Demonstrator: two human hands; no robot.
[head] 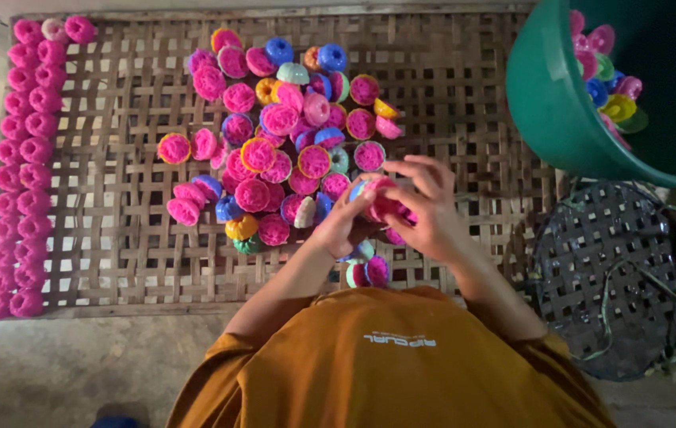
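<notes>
Unmoulding appears in hand: left hand (346,226) and right hand (425,206), fingers closed, grip one pink cake in its mould (381,202) above the mat (116,238) (pile beside). Next likely calls for pressing it free.

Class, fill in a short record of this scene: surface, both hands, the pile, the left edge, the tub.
Surface: woven bamboo tray
Left hand: on a pink cake in a mould
Right hand: on the same mould
Pile: filled coloured moulds, mid-tray
Left edge: pink cakes in two columns
Tub: green, holding moulds
</notes>
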